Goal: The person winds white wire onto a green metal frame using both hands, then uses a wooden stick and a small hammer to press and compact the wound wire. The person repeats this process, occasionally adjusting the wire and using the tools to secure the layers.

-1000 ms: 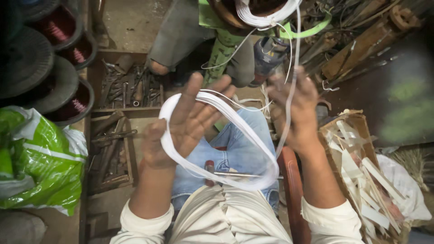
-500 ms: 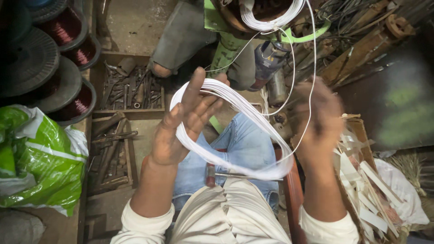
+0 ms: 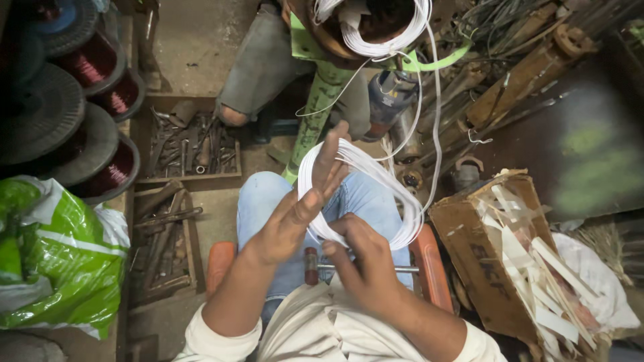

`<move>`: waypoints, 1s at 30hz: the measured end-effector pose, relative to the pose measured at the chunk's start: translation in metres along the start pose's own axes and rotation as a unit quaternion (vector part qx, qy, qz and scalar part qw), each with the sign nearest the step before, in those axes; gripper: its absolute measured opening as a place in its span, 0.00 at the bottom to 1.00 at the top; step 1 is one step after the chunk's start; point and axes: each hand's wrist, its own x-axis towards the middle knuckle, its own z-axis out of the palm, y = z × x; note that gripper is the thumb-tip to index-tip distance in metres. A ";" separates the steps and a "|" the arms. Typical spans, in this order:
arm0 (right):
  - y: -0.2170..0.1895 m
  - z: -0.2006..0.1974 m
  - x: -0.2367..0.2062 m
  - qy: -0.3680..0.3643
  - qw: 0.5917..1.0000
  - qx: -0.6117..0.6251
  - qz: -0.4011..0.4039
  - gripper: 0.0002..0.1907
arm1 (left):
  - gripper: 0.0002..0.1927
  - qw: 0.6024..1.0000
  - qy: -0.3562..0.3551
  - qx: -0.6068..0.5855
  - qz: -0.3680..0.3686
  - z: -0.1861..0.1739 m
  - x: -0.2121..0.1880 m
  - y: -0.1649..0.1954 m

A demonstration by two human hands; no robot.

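Since the white strip coil (image 3: 362, 194) sits only loosely around the flat, spread-open left hand (image 3: 295, 218), I reckon the loops could slide off the fingertips and tangle, especially with that feed line (image 3: 436, 114) running up to the spool (image 3: 376, 27) at the top centre and tugging. The right hand (image 3: 365, 265) pinches the coil's lower edge, just below centre frame, and the coil arcs from there up around the left fingers.
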 end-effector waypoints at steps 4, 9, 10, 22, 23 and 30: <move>0.009 -0.005 0.001 -0.006 1.000 0.008 -0.024 0.04 | 0.40 0.999 -0.013 0.038 0.018 -0.001 -0.005 -0.009; 0.014 -0.006 -0.005 -0.031 0.996 0.079 -0.004 0.04 | 0.39 0.999 0.007 0.046 0.024 0.005 -0.008 -0.021; 0.015 -0.006 -0.006 -0.024 0.998 0.049 0.028 0.05 | 0.41 0.999 0.008 0.044 0.020 0.005 -0.007 -0.022; 0.015 -0.014 -0.006 0.014 0.990 -0.113 -0.078 0.06 | 0.43 0.997 0.052 -0.032 0.046 0.008 -0.005 -0.011; 0.016 -0.014 -0.006 -0.007 0.995 -0.085 -0.045 0.06 | 0.43 0.997 0.051 -0.030 0.042 0.008 -0.004 -0.010; 0.001 -0.020 0.006 -0.001 0.996 -0.047 -0.078 0.15 | 0.42 0.996 0.060 0.007 0.066 0.014 -0.006 -0.004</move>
